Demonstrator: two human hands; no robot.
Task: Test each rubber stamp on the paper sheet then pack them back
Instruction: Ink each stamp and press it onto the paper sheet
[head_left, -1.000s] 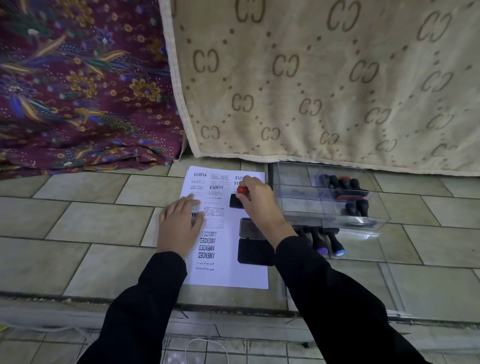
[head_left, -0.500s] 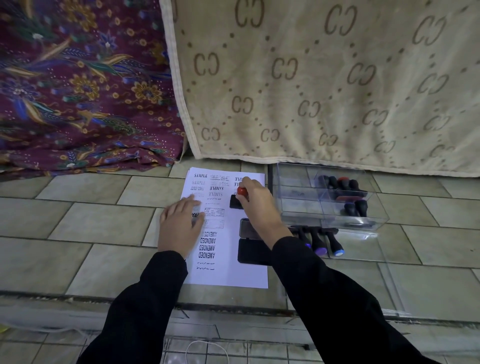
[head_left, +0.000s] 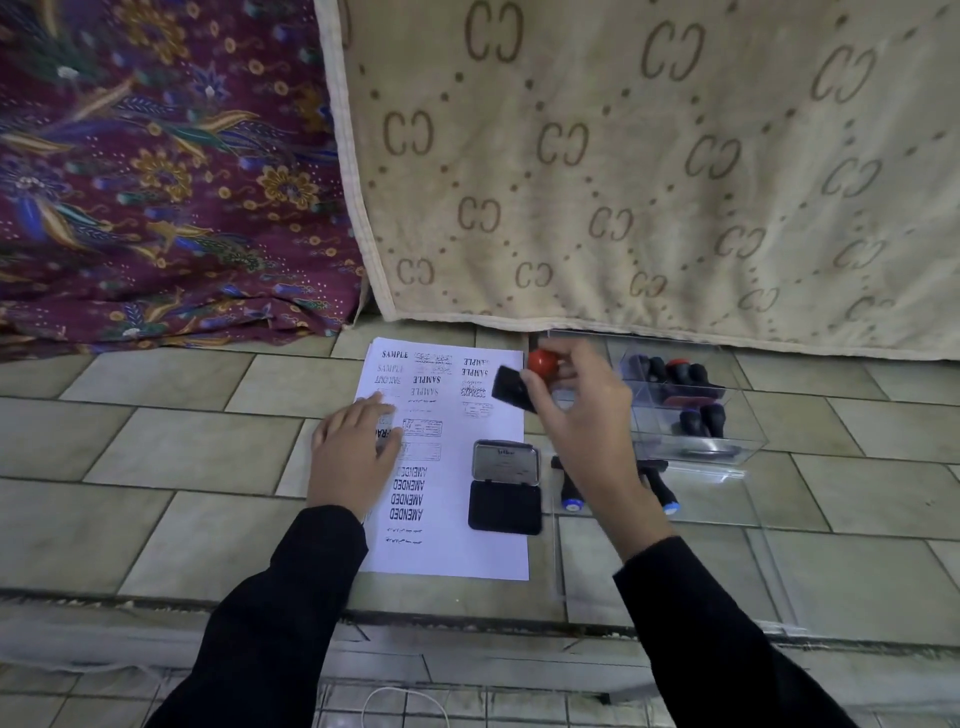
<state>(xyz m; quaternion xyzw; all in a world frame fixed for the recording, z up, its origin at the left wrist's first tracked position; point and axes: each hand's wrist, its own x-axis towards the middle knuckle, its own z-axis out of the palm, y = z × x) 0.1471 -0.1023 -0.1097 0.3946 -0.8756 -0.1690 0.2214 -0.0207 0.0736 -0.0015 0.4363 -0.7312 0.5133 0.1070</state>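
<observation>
The right hand (head_left: 582, 415) gripped the red-knobbed stamp (head_left: 514, 388), which was tilted at its fingertips over the paper sheet (head_left: 457, 551). The left hand (head_left: 353, 457) lay flat on the sheet, fingers straight.

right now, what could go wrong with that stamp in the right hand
The right hand holds the red-knobbed stamp tilted over the edge of the paper sheet; its face might smudge the prints beside it. The open ink pad lies close to that wrist, so the black sleeve could drag through it.
</observation>
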